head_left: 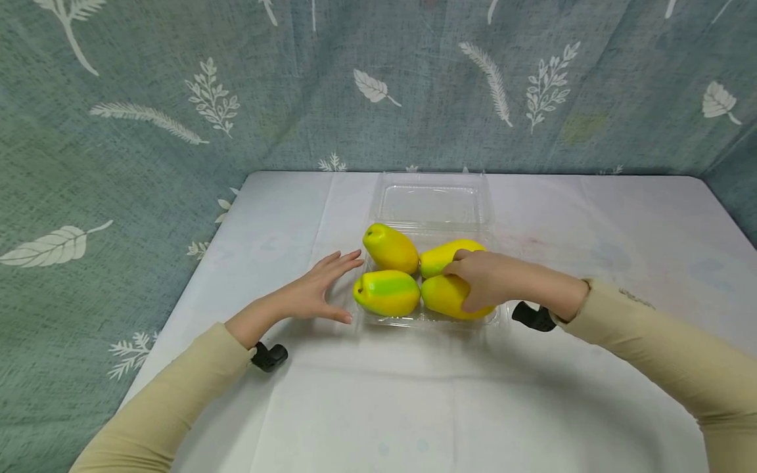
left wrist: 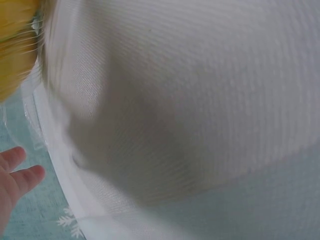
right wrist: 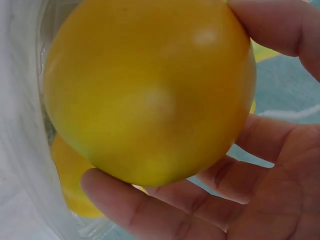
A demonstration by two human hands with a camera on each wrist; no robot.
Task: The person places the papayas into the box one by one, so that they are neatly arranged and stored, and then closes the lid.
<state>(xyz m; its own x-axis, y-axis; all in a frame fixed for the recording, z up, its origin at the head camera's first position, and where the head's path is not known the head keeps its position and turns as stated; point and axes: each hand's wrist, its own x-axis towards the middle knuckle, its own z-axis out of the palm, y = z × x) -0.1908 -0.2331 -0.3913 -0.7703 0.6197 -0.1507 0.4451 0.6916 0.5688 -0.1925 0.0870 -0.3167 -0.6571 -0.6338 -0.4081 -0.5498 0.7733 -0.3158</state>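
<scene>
Several yellow papayas with green patches sit in a clear plastic clamshell box (head_left: 390,321), its lid (head_left: 434,200) lying folded back. In the head view, my right hand (head_left: 508,282) grips the front right papaya (head_left: 442,295); the right wrist view shows thumb and fingers curved round this papaya (right wrist: 150,100). Behind it is the back right papaya (head_left: 436,260), partly covered by the hand. On the left lie the back left papaya (head_left: 391,249) and the front left papaya (head_left: 387,293). My left hand (head_left: 313,292), fingers spread, stands just left of the box, holding nothing.
A white cloth covers the table (head_left: 378,407). Behind and to the left hangs a blue-green curtain (head_left: 414,85) printed with white leaves. Black wrist cameras (head_left: 269,358) sit under both sleeves.
</scene>
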